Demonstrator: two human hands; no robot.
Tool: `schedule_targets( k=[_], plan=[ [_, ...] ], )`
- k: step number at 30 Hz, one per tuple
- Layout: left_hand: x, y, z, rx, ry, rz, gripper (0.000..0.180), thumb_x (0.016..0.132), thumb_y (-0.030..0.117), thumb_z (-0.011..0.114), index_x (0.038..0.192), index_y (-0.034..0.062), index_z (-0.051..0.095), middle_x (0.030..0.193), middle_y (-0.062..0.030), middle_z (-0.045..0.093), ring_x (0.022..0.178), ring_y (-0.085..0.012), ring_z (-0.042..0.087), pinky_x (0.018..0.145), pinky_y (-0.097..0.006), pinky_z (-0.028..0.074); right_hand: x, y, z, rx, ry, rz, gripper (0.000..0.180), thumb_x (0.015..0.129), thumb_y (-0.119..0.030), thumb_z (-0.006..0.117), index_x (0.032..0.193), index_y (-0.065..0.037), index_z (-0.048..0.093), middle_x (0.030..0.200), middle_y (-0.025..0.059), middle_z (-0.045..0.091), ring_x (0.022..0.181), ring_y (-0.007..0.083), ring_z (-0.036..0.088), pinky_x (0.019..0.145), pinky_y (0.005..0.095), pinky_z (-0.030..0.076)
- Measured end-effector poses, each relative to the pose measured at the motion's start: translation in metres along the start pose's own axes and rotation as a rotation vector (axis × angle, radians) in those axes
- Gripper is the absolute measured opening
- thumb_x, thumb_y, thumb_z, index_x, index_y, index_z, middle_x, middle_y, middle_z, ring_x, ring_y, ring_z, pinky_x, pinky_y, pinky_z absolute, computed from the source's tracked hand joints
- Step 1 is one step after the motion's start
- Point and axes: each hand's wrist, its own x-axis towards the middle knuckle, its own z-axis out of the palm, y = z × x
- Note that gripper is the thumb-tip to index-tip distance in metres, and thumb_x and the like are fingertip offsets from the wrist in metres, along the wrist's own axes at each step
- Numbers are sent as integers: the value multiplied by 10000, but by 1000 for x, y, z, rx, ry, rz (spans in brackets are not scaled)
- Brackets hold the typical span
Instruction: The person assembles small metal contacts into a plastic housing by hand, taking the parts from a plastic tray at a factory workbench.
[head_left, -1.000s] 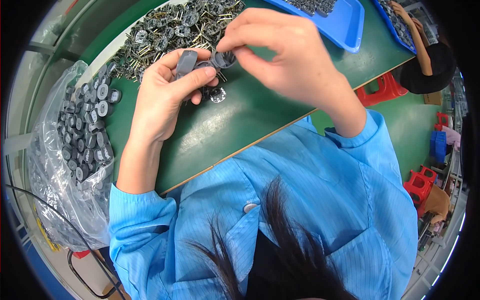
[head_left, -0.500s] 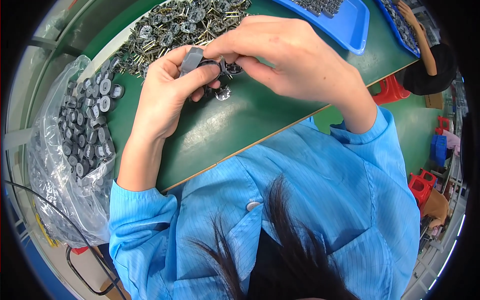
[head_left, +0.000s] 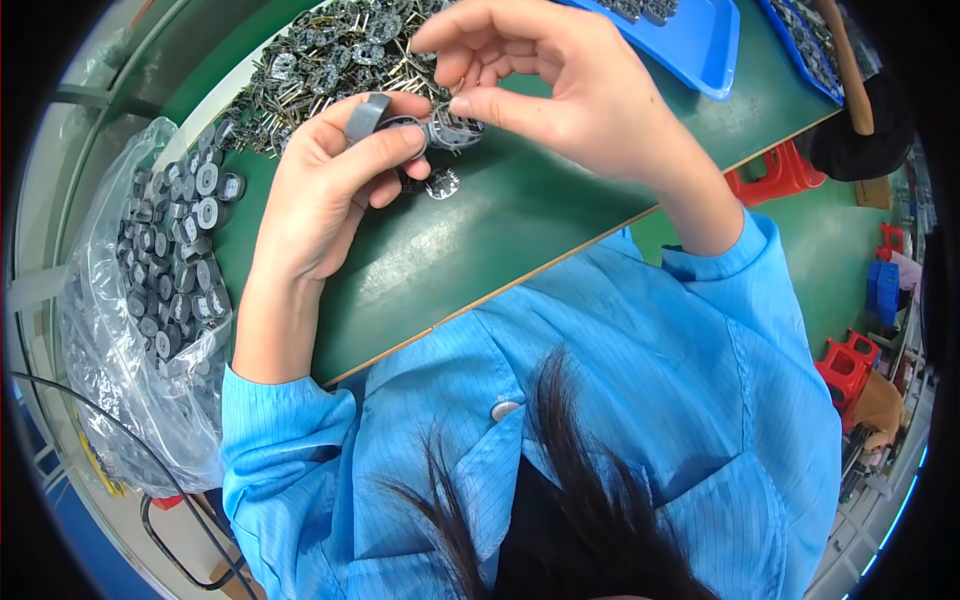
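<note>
Over the green worktop (head_left: 420, 260), grey caps in hand.
The right hand (head_left: 570, 90) has its forefinger clear of its thumb, any hold unclear; the left hand (head_left: 330, 180) grips smooth, dull-grey plastic caps (head_left: 367, 117), round and shallow, one tipped on edge; below lies a small dark disc (head_left: 441, 183) with pale marks.
</note>
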Motion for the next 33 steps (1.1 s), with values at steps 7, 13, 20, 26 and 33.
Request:
schedule_targets(
  k=[7,13,20,26,33],
  plan=[
    [1,-4,2,9,1,21,232,829,61,639,1040,-28,602,776,-37,624,665,-69,583,497,-165,397,-11,14,17,-566,111,-520,245,732,0,561,968,-62,573,871,113,573,821,303,594,695,382,491],
    [-2,-1,7,-4,25,15,224,827,65,646,1032,-17,608,761,-38,624,659,-71,578,525,-172,413,-14,15,10,-258,218,-297,328,718,-45,670,1040,-66,610,921,82,623,829,219,630,733,317,526],
    [-5,2,11,100,72,80,220,824,74,651,1022,-17,616,759,-45,624,655,-73,571,557,-188,429,-19,21,6,249,29,267,214,778,-125,717,941,2,664,850,67,684,838,117,650,754,256,530],
    [-3,-1,7,74,32,28,213,816,69,658,1006,-19,625,739,-43,624,646,-73,571,559,-188,433,-18,27,6,-276,148,-233,108,756,-90,702,833,-18,676,748,68,656,704,193,648,627,299,522],
    [-3,-1,4,5,37,14,230,822,56,651,1034,-21,609,784,-42,630,687,-83,582,607,-198,456,-19,18,15,-594,167,-349,214,726,-66,705,927,-34,639,784,74,646,705,219,651,617,304,523]
  ],
)
